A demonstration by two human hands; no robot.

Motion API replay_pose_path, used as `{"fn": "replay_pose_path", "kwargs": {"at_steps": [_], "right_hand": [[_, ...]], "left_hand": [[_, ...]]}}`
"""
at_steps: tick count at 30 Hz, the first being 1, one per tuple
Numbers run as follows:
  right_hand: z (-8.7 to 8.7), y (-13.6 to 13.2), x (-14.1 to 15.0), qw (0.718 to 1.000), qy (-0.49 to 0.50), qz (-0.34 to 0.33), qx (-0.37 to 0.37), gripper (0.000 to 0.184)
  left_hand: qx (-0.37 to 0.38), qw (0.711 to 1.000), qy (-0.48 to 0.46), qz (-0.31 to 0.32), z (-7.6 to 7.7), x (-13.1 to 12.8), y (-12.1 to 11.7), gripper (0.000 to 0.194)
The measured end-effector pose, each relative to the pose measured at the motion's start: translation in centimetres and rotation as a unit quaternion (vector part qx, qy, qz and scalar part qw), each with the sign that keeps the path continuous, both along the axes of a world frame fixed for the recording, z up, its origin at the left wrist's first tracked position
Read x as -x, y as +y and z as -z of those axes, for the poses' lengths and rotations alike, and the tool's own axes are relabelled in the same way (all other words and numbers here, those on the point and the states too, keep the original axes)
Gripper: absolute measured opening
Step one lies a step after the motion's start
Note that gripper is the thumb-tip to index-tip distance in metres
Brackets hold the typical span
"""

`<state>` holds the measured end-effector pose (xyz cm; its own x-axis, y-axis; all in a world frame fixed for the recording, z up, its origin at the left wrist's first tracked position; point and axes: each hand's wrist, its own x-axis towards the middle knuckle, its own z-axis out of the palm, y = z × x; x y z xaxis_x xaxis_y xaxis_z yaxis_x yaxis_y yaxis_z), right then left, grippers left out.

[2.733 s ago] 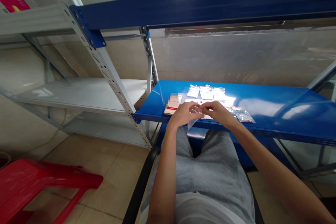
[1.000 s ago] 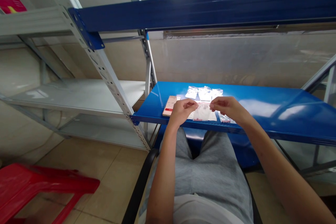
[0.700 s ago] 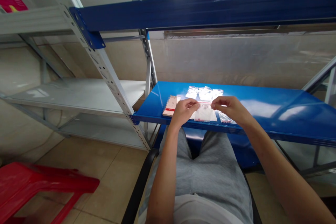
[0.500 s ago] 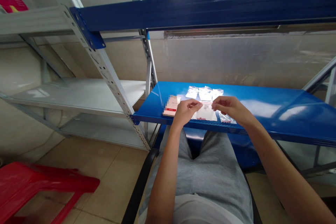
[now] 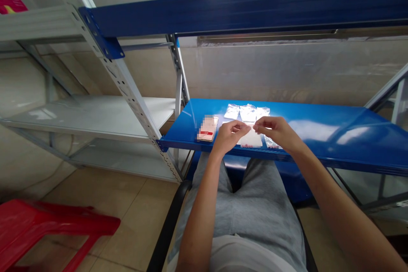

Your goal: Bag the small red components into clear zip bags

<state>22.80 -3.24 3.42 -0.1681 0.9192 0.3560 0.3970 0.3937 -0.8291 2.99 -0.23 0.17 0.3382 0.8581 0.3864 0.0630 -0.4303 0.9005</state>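
Note:
A clear zip bag (image 5: 251, 139) lies near the front edge of the blue shelf (image 5: 321, 127), with small red bits along its bottom. My left hand (image 5: 228, 137) pinches the bag's upper edge, thumb against forefinger. Close beside those fingertips, my right hand (image 5: 276, 131) is also closed in a pinch on the same edge. Another clear bag (image 5: 272, 143) with reddish contents is partly covered by my right hand. Several shiny clear bags (image 5: 247, 113) lie in a row behind my hands; what they contain is washed out by glare.
A phone-like flat object (image 5: 209, 129), partly blurred out, lies left of my left hand. A blue beam (image 5: 223, 15) crosses above the shelf. Grey shelving (image 5: 95, 112) stands to the left, and a red plastic stool (image 5: 60, 221) is on the floor at lower left.
My left hand has slid right along the bag's top edge and my right hand slightly left, so their fingertips are closer together. The view has shifted slightly.

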Motion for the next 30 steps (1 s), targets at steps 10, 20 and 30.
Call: {"fn": "replay_pose_path", "kwargs": {"at_steps": [10, 20, 30], "right_hand": [[-0.4, -0.3, 0.0, 0.998, -0.018, -0.027, 0.06, 0.039], [-0.2, 0.1, -1.2, 0.997, -0.063, -0.037, 0.021, 0.023], [-0.4, 0.1, -2.2, 0.993, -0.116, 0.009, -0.01, 0.024]], "left_hand": [[-0.021, 1.0, -0.006, -0.015, 0.1, -0.7, -0.1, 0.024], [0.033, 0.999, -0.027, 0.023, 0.2, -1.1, -0.3, 0.03], [0.067, 0.995, -0.052, 0.047, 0.9, -2.4, -0.2, 0.028]]}}
